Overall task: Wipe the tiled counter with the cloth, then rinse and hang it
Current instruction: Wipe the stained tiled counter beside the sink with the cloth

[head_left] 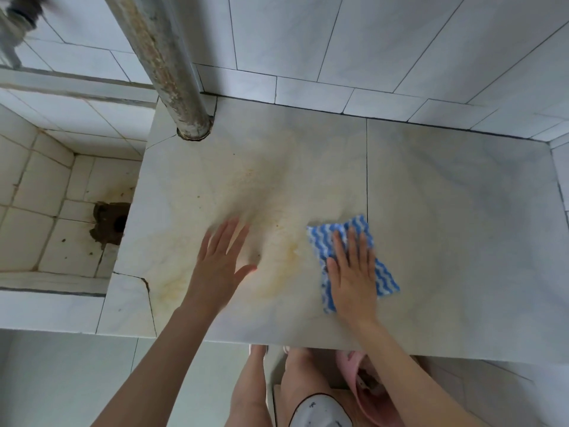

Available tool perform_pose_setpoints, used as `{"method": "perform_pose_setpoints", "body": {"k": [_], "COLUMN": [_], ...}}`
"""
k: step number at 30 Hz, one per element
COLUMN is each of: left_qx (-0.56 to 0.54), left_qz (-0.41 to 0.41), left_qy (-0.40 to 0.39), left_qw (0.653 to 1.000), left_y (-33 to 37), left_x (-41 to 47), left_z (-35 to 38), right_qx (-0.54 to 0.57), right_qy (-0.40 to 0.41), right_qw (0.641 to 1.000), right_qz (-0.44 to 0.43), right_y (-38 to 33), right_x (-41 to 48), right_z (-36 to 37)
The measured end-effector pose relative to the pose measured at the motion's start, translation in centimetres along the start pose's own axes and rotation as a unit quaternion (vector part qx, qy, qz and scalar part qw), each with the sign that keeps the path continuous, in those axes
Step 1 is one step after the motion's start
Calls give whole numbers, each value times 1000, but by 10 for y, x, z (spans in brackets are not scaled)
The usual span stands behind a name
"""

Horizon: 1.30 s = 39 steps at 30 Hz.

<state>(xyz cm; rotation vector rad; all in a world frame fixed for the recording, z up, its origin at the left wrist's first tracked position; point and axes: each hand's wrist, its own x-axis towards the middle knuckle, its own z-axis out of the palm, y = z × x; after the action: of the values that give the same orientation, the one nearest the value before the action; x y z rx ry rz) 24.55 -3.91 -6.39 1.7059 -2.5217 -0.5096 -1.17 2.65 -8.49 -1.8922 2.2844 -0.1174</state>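
Observation:
A blue-and-white wavy-striped cloth [383, 274] lies flat on the tiled counter [446, 211], near its front middle. My right hand [352, 272] presses down on the cloth with fingers spread, covering its centre. My left hand [221, 260] rests flat and open on the bare counter to the left of the cloth, over a yellowish stained patch [277, 192]. The counter's large pale tiles show brownish-yellow staining across the left half; the right half looks cleaner.
A rusty vertical pipe [166, 66] enters the counter at its back left corner. A sunken tiled basin [46, 211] with a dirty drain hole [112, 221] lies to the left. Tiled walls bound the back and right. A pink slipper [351, 365] shows below the front edge.

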Motion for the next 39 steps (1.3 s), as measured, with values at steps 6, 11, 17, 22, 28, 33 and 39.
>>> {"method": "perform_pose_setpoints", "body": {"k": [6, 11, 17, 22, 28, 33, 39], "left_qx": [-28, -42, -43, -45, -46, -61, -61], "left_qz": [5, 8, 9, -6, -21, -28, -35], "left_qy": [3, 11, 18, 28, 32, 40, 37], "left_qw": [1000, 999, 999, 999, 998, 997, 997], "left_y": [-8, -10, -12, -16, -27, -31, -41], "left_x": [-13, -13, -17, -24, -32, -39, -45], "left_z": [2, 3, 0, -5, -8, -8, -6], "right_qx": [10, -14, 9, -9, 6, 38, 20], "right_qy": [35, -7, -17, -21, 10, 24, -4], "right_qw": [985, 992, 1000, 1000, 992, 981, 999], "right_qz": [168, 127, 25, 10, 125, 187, 36], "right_y": [-4, -66, -116, -63, 11, -23, -111], "right_x": [-57, -74, -72, -72, -34, 23, 38], "right_z": [4, 12, 18, 14, 1, 5, 18]}}
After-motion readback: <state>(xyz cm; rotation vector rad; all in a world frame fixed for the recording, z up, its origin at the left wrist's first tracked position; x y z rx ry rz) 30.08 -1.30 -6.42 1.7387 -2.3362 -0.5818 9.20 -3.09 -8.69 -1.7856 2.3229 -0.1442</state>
